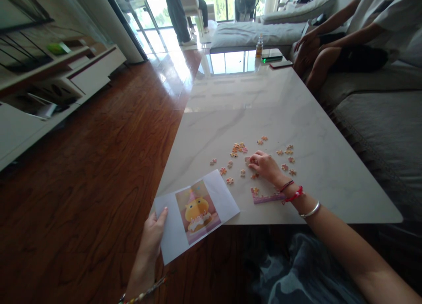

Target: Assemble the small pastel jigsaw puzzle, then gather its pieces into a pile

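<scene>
Head view: left hand (153, 232) pinching flat paper (199, 211); right hand (266, 166) curled over knobbed pieces (247, 160), grip unclear.

No legible text, labels or numbers.

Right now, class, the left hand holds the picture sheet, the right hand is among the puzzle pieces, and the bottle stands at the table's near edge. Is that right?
Not quite: the head view shows the bottle at the far end of the table. The left hand does hold the picture sheet, and the right hand is among the puzzle pieces.
</scene>
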Demonstrator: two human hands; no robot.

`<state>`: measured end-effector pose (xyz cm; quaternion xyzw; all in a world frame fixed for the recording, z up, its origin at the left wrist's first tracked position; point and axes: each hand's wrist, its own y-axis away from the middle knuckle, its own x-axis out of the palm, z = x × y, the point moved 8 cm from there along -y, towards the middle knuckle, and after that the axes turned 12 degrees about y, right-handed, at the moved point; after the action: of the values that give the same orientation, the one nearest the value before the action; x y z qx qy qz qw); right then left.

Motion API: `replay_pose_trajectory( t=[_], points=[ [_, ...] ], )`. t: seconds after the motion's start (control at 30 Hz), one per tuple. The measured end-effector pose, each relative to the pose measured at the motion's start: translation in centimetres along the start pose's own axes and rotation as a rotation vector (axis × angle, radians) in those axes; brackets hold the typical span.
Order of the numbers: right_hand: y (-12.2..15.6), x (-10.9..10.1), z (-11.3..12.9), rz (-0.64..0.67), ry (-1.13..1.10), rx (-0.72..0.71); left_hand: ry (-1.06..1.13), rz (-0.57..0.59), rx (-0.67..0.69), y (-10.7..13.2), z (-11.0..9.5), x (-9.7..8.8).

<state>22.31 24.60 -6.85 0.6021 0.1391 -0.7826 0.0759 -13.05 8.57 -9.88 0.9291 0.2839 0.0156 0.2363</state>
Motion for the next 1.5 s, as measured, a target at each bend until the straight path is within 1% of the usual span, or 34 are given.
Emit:
replay_pose_trajectory(
  t=[0.27, 0.4, 0.5, 0.57, 0.63, 0.73, 0.8, 0.93, 1.0, 1.1, 1.17, 1.3, 1.37, 1.43, 1.5],
  points=[
    [-0.3, 0.5, -0.6, 0.003, -0.045, 0.039, 0.009, -0.034, -0.053, 0.2, -0.2, 0.2],
    [-0.3, 0.4, -0.6, 0.001, -0.067, 0.038, 0.009, -0.041, -0.048, 0.2, -0.2, 0.1],
    [0.3, -0.3, -0.1, -0.047, -0.106, -0.002, 0.007, -0.019, -0.042, 0.1, -0.2, 0.2],
    [1.1, -0.9, 0.2, -0.102, -0.125, -0.028, 0.008, -0.001, -0.022, -0.1, -0.2, 0.2],
    [2.0, -1.3, 0.7, -0.130, -0.130, -0.057, -0.004, 0.014, 0.006, -0.2, -0.2, 0.1],
    [3.1, -1.1, 1.7, -0.092, -0.118, -0.094, -0.041, 0.046, 0.016, -0.2, -0.2, 0.1],
    [3.3, -0.8, 2.4, -0.074, -0.102, -0.097, -0.043, 0.077, 0.003, 0.0, -0.3, 0.2],
    [2.3, -0.7, 4.5, -0.075, -0.079, -0.107, -0.022, 0.114, -0.003, 0.5, -0.5, 0.5],
    [1.4, -0.4, 5.4, -0.041, -0.051, -0.097, -0.019, 0.112, 0.007, 0.5, -0.5, 0.5],
    [0.1, 0.2, 5.8, 0.046, -0.035, -0.075, -0.016, 0.092, 0.009, 0.3, -0.3, 0.3],
    [-0.5, 0.3, 5.8, 0.064, -0.058, -0.076, -0.010, 0.087, 0.000, 0.2, -0.1, 0.2],
    [-1.2, -0.4, 5.6, -0.011, -0.097, -0.091, -0.001, 0.091, 0.001, 0.3, -0.3, 0.3],
    [-1.3, -0.5, 5.7, -0.024, -0.111, -0.116, 0.012, 0.083, 0.001, 0.5, -0.4, 0.3],
    [-1.2, -0.5, 5.6, -0.033, -0.129, -0.127, 0.029, 0.077, -0.009, 0.5, -0.4, 0.2],
    [-0.6, -0.8, 5.1, -0.059, -0.142, -0.120, 0.034, 0.079, -0.022, 0.4, -0.2, 0.1]
  ],
)
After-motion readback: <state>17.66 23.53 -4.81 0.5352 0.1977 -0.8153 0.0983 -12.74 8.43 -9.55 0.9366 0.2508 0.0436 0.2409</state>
